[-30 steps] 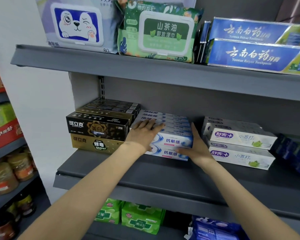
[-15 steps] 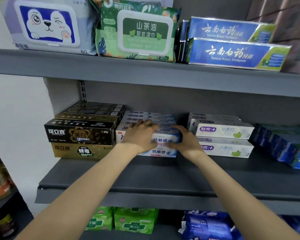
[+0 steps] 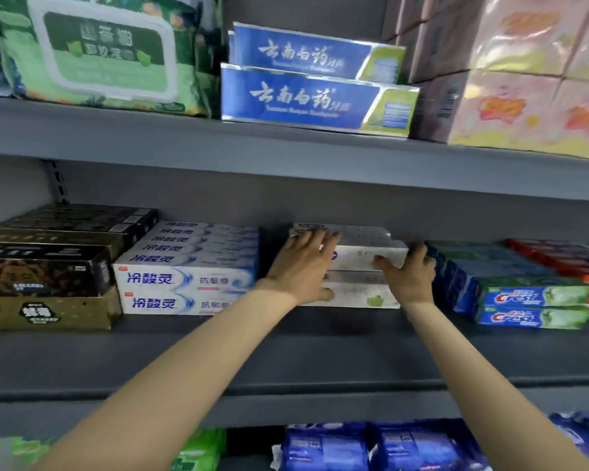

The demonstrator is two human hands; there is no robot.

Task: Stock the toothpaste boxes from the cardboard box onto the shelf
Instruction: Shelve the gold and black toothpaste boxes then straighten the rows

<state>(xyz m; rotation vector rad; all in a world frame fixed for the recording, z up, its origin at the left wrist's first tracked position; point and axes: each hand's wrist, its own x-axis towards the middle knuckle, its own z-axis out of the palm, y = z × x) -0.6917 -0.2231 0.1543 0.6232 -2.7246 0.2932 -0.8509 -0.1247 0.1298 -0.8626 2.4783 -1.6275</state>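
The toothpaste boxes (image 3: 361,256) under the hands are long, white and silver with a small green mark at the right end of the lower front face — a stack two high, set back from the shelf's (image 3: 286,362) front edge, between the white-and-blue stack (image 3: 187,280) and the blue-and-green Crest stack (image 3: 524,294). The left hand (image 3: 301,266) lies flat, its grip open with fingers spread over the top box's left end, thumb against the lower box, while the right hand (image 3: 410,277) curls its fingers round the top box's right end. Further left sits a black-and-gold stack (image 3: 45,277); two blue boxes (image 3: 306,93) stand on the shelf above.
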